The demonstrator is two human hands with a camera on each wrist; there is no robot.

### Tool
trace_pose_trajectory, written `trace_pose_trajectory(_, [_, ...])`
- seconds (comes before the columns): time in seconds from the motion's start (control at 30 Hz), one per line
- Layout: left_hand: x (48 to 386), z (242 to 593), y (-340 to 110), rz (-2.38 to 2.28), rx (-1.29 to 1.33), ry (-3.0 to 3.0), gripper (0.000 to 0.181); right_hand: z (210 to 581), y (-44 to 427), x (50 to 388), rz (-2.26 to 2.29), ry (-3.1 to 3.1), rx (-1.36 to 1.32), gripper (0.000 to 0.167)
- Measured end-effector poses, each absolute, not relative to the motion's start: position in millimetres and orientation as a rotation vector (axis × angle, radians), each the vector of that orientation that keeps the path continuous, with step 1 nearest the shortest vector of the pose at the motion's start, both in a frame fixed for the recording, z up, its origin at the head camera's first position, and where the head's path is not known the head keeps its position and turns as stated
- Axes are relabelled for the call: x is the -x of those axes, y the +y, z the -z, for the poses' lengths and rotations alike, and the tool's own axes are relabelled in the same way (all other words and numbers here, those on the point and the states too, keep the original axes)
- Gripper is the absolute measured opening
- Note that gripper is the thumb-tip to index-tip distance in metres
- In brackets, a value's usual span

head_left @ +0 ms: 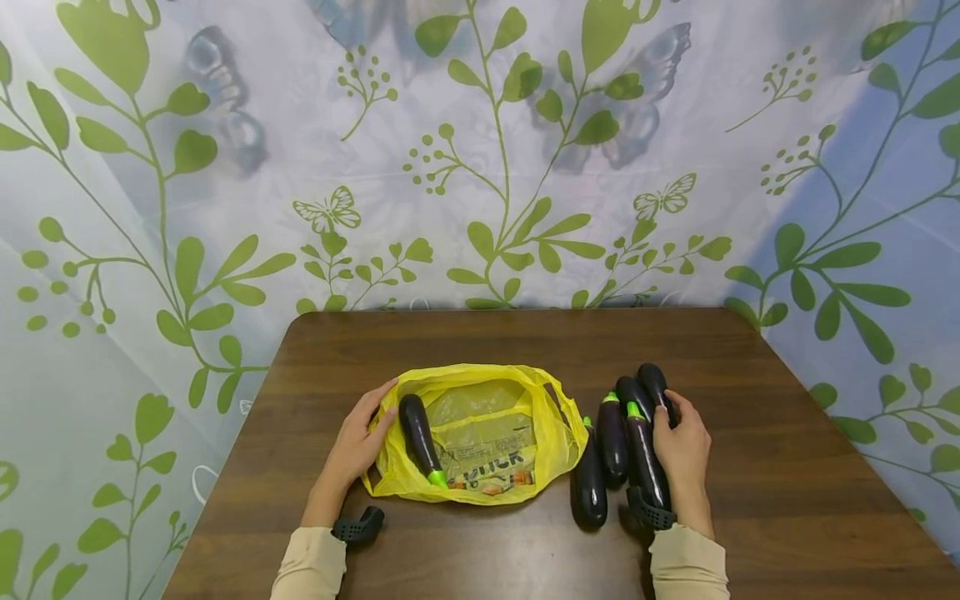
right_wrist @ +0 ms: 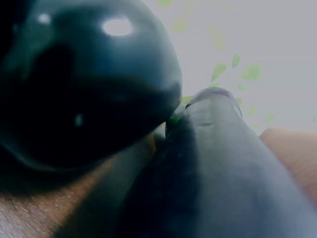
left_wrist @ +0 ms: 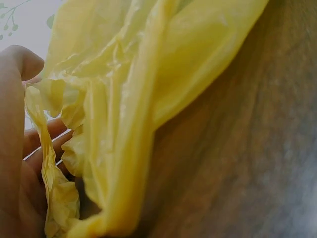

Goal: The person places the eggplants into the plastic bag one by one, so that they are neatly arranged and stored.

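A dark wood-grain table (head_left: 525, 554) stands before a leaf-and-butterfly-print curtain (head_left: 465, 208) — left grip (head_left: 358, 443) pinching a yellow plastic bag (head_left: 558, 450), right grip (head_left: 684, 437) curled round the farthest eggplant (head_left: 652, 381).

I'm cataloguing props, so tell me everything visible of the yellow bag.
The yellow bag looks like crinkled, translucent plastic, with dark printing inside and a handle loop at right. It lies on the table, mouth wide open, holding one eggplant along its left side. The left grip holds its left rim.
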State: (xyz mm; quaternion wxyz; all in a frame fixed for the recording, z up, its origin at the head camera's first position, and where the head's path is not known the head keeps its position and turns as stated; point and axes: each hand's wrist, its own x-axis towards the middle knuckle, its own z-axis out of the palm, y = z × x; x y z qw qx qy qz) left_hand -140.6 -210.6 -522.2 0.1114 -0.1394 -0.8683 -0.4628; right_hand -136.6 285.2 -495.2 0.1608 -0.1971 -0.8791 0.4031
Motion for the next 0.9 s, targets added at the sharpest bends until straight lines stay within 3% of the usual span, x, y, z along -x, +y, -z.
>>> trace_pose_trajectory(0.9, [142.1, 523.3, -210.7, 1.312, 0.304, -2.656, 0.052, 493.9, 288.5, 135.9, -1.185, -2.542, 0.628, 0.048])
